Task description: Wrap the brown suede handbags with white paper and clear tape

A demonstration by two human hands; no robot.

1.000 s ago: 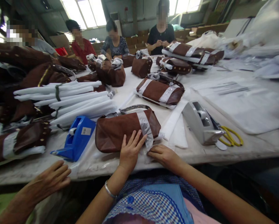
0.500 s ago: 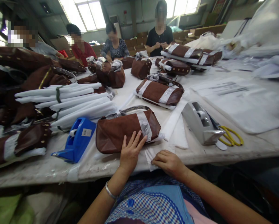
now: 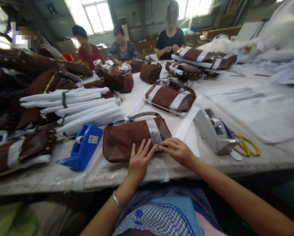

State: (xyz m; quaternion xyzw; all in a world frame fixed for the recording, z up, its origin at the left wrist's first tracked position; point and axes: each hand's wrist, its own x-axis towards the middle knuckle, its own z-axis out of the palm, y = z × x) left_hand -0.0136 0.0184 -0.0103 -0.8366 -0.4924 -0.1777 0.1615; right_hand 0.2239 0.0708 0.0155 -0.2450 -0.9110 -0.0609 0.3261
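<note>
A brown handbag (image 3: 122, 139) lies on its side in front of me, with a white wrapping strip (image 3: 154, 131) around its right part and its strap at the far side. My left hand (image 3: 139, 160) rests on the bag's near face, fingers spread and pressed lightly on it. At the bag's near right edge, my right hand (image 3: 178, 150) has its fingers closed together by the lower end of the strip; what lies between the fingertips is hidden. Below, a clear piece of film or tape (image 3: 163, 168) hangs toward the table edge.
A blue tape dispenser (image 3: 84, 149) stands to the left, a grey one (image 3: 214, 131) to the right beside yellow-handled scissors (image 3: 250, 146). Rolled white strips (image 3: 88, 106) and brown bags are piled at left. Another wrapped bag (image 3: 170, 98) lies beyond. Several people work across the table.
My right hand has moved up and slightly left, from the loose strip end near the table edge to the bag's near edge. My left hand stays on the bag.
</note>
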